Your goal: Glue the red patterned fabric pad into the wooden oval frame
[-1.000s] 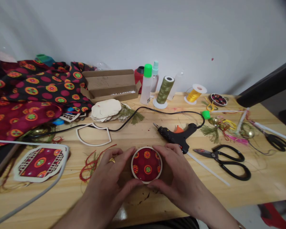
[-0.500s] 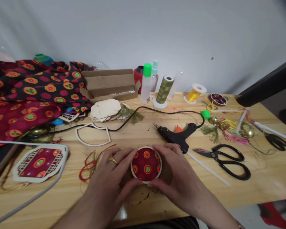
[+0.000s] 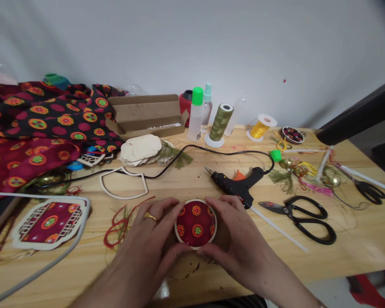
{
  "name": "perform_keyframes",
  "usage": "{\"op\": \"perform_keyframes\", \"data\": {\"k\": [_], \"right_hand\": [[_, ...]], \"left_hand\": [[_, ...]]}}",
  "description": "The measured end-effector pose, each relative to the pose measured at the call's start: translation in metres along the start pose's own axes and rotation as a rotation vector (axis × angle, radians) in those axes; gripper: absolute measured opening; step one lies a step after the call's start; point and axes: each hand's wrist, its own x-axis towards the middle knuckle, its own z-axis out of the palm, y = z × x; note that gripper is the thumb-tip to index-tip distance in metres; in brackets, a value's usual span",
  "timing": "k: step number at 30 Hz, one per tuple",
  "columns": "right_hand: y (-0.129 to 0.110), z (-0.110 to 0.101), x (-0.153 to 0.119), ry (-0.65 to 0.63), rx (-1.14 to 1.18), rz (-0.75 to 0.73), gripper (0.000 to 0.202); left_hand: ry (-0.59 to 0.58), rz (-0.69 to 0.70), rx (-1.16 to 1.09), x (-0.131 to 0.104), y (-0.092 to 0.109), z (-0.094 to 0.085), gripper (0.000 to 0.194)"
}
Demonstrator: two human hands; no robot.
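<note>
On the table [image 3: 356, 244], the left hand [image 3: 150, 241] and right hand [image 3: 239, 235] curve in from either side, part-closed. The glue gun [image 3: 234, 188] lies just beyond the right hand, so those knuckles want care. The disc [image 3: 196, 222] sits near centre, gripped between them by its rim; light, even pressure, fingertips off the patterned face, should serve best.

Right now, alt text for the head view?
The left hand and right hand hold a round, pale-rimmed floral disc at a wooden table. A black glue gun and scissors lie to the right; patterned cloth is heaped at left.
</note>
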Motion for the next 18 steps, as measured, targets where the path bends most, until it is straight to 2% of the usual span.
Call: {"op": "perform_keyframes", "data": {"k": [7,13,18], "right_hand": [[0.0027,0.0017,-0.0038,0.002,0.007,0.014,0.07],[0.0057,0.0032,-0.0065,0.018,-0.031,-0.001,0.082],[0.0056,0.0042,-0.0067,0.031,-0.051,-0.063,0.079]], "left_hand": [[0.007,-0.032,-0.017,-0.0006,0.0,0.0005,0.049],[-0.011,-0.016,0.004,-0.0005,-0.0007,-0.0012,0.052],[-0.031,-0.019,0.024,-0.0007,-0.0021,-0.0018,0.052]]}}
